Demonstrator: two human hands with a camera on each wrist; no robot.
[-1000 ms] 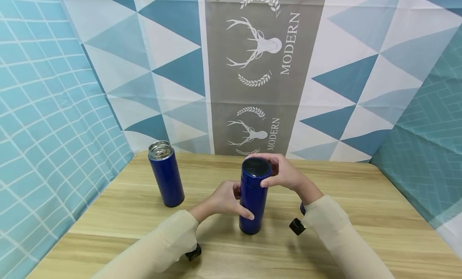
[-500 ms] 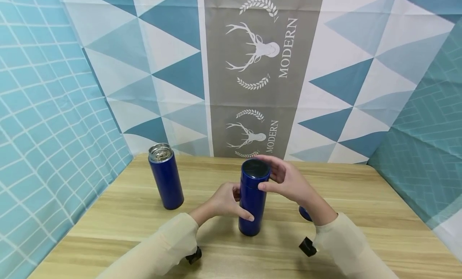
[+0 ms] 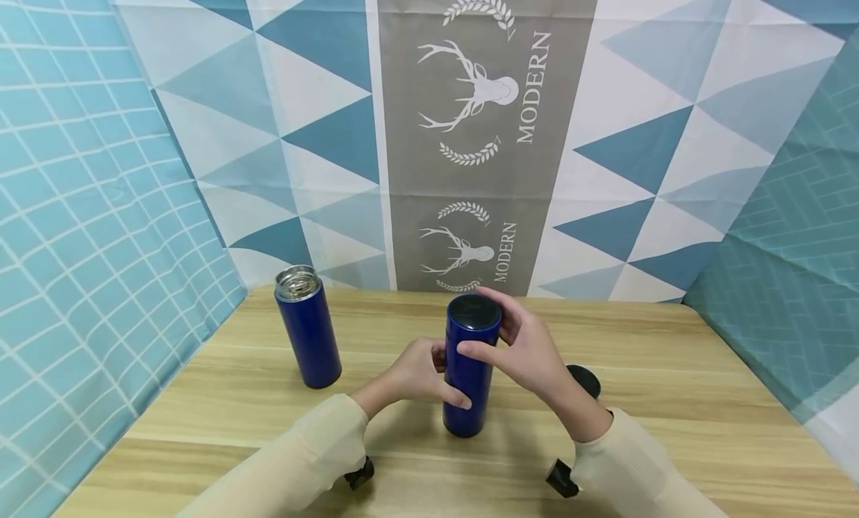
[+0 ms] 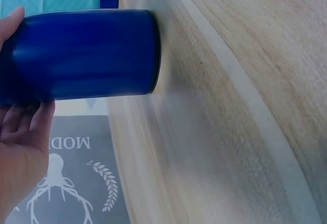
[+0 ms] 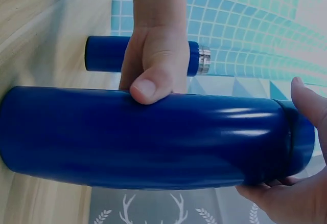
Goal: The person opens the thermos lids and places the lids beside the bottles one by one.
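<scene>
A blue thermos (image 3: 467,380) stands upright on the table in the head view, its lid (image 3: 473,311) on with a glossy black top. My left hand (image 3: 417,373) grips its body around the middle, thumb across the front. At the top, my right hand (image 3: 526,350) curls around the lid, thumb near the seam and fingers behind. The right wrist view shows the thin seam under the lid (image 5: 301,142) between that thumb and fingers. To the left is a second blue thermos (image 3: 312,343), lidless, with a bare steel mouth.
A loose blue lid with a dark top (image 3: 585,381) lies on the wooden table (image 3: 671,399), partly hidden behind my right wrist. Patterned cloth (image 3: 470,227) hangs at the back edge and both sides.
My right hand loosened from the lid, its fingers lifting away, then came back around it with the thumb further left. My left hand and both thermoses stay in place.
</scene>
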